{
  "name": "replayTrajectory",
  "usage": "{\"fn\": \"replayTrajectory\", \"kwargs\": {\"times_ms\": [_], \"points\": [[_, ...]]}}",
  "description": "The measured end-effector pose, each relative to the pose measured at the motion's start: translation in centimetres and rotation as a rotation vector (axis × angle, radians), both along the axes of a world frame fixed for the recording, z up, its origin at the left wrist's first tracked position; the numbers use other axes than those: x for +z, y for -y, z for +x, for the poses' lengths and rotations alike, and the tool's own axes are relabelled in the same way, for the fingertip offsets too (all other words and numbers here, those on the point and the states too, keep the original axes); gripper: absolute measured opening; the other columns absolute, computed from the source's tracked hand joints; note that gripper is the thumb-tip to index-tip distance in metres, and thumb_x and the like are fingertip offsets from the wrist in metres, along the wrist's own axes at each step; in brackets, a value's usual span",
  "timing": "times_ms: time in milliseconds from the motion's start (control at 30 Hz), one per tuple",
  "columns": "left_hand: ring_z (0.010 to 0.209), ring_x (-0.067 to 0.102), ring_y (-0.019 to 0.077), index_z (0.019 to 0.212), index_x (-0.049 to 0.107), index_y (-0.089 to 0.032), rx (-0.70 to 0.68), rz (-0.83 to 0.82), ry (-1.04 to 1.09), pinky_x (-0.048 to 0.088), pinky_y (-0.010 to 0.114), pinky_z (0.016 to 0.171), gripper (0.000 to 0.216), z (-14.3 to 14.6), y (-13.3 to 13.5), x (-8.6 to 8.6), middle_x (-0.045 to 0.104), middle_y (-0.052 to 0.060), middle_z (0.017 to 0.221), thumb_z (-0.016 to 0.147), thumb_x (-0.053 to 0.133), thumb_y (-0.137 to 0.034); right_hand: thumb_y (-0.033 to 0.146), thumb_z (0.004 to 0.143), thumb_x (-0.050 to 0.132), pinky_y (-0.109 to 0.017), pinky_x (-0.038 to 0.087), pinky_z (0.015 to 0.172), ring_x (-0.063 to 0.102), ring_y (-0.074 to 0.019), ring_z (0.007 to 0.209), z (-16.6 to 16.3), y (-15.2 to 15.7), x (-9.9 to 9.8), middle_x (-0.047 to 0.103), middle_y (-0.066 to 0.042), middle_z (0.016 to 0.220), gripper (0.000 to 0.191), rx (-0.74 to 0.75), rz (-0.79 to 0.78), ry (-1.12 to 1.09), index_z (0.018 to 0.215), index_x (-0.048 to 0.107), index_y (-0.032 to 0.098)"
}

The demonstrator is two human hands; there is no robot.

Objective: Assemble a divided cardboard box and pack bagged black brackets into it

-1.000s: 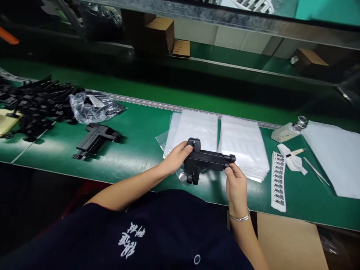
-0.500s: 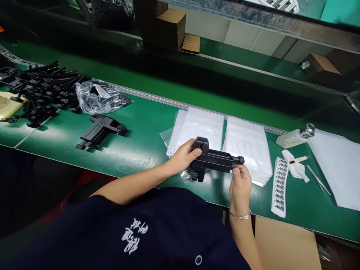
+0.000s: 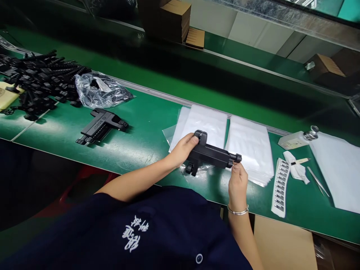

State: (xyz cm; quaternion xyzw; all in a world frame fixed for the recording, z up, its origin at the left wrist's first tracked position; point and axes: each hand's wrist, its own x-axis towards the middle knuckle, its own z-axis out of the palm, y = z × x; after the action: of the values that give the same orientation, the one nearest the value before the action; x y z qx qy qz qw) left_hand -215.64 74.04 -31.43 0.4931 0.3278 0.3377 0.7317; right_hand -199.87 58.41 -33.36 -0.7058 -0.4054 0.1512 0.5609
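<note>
My left hand (image 3: 184, 150) is closed around one end of a black plastic bracket (image 3: 212, 154), which has a blocky body and a clamp-like jaw. The bracket is held above the bench, in front of the clear plastic bags. At its other end, the fingers of my right hand (image 3: 238, 179) are pinched just below a small black knob (image 3: 238, 158). Whether those fingertips grip the knob or only touch the bracket's end is hard to see. A similar black bracket (image 3: 101, 125) with pale lettering lies on the green bench to the left.
Two stacks of clear plastic bags (image 3: 249, 144) lie behind my hands. To the right are a label strip (image 3: 280, 185), a bottle (image 3: 292, 140), a knife-like tool (image 3: 300, 161) and tweezers (image 3: 317, 180). Black parts (image 3: 45, 80) are heaped at left beside a bagged part (image 3: 102, 92).
The bracket has tilted slightly, its knob end now pointing a little lower to the right. My right hand has shifted slightly left along with it. The whole view has moved a little.
</note>
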Motion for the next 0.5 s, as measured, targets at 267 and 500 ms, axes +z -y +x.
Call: {"fn": "replayTrajectory", "kwargs": {"times_ms": [267,500], "points": [[0.054,0.061,0.0154,0.082,0.064,-0.016,0.123,-0.638,0.233,0.052,0.029,0.059,0.044,1.4,-2.0,1.0,0.067,0.002,0.063,0.087,0.051,-0.058,0.041,0.097,0.045,-0.058,0.016,0.115,0.045,-0.0285,0.129,-4.5,0.3,0.1,0.056,-0.008,0.130,0.035,0.350,0.056,0.762,0.128,0.057,0.031],[0.056,0.062,0.0153,0.083,0.065,-0.015,0.118,-0.633,0.211,0.052,0.028,0.060,0.043,1.7,-1.3,1.0,0.068,0.002,0.065,0.087,0.054,-0.057,0.043,0.092,0.055,-0.058,0.021,0.115,0.044,-0.0286,0.131,-4.2,0.8,0.6,0.053,-0.008,0.135,0.047,0.300,0.143,0.413,0.138,0.048,0.033]]}}
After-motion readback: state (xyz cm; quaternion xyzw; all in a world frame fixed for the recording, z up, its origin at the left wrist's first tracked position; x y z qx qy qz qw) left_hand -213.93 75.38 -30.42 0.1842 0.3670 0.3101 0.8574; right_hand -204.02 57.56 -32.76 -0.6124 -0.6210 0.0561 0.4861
